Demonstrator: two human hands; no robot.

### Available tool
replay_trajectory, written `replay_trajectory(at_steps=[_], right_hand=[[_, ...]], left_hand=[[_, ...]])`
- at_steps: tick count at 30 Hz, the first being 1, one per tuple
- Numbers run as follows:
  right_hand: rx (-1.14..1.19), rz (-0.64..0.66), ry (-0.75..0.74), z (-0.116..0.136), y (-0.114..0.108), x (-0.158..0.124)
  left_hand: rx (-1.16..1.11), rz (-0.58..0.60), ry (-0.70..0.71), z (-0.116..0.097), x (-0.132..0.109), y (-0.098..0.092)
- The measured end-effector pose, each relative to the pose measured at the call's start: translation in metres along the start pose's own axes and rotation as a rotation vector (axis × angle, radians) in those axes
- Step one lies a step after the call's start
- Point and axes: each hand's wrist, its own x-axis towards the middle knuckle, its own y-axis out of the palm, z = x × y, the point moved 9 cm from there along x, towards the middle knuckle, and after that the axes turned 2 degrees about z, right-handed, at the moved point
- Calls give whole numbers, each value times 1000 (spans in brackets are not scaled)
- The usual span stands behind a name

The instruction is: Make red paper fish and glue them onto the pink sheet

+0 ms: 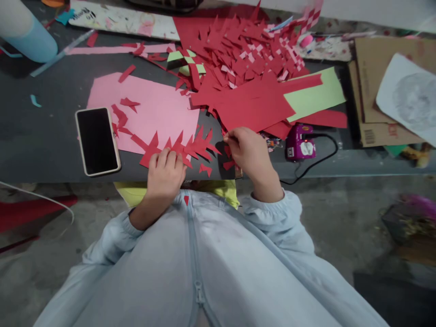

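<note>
My left hand (pixel 165 171) is at the table's front edge, its fingers bent and pressed onto a red paper strip (pixel 177 146) cut into pointed spikes. The thumb is hidden. To its right, my right hand (pixel 251 152) is closed in a pinch just above the table. A speck of red shows by its fingertips, but what they hold is too small to make out. Small red paper scraps (pixel 205 170) lie between the hands. Under the strip's far side is a pink paper sheet (pixel 160 104). A large red paper sheet (pixel 252 106) lies beyond my right hand.
A phone (pixel 98 141) lies left of the pink sheet. Behind is a heap of spiky red cutouts (pixel 235 50). On the right are a purple device (pixel 301 143) with a black cable, light green paper (pixel 318 95) and cardboard (pixel 374 100). A blue-white bottle (pixel 34 36) stands back left.
</note>
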Motion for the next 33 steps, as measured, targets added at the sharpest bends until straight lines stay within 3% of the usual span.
replay_trajectory(at_steps=[8,11,16,19,26,33], right_hand=[[0,30,4,-1,8,-18],[9,28,-14,0,8,-23],[29,-42,7,-7,-6,-32],[34,-109,39,-15,-19,-38],[24,-148,22,-13,-31,-44],[32,-43,-43,3,-8,-40]], left_hand=[[12,-66,-46,18,0,-7],[-9,-100,-111,34,0,-15],[39,-115,-274,71,-9,-25],[29,-131,-311,83,-14,-27],[10,-88,-361,86,-15,-20],[-10,-17,-367,85,-11,-14]])
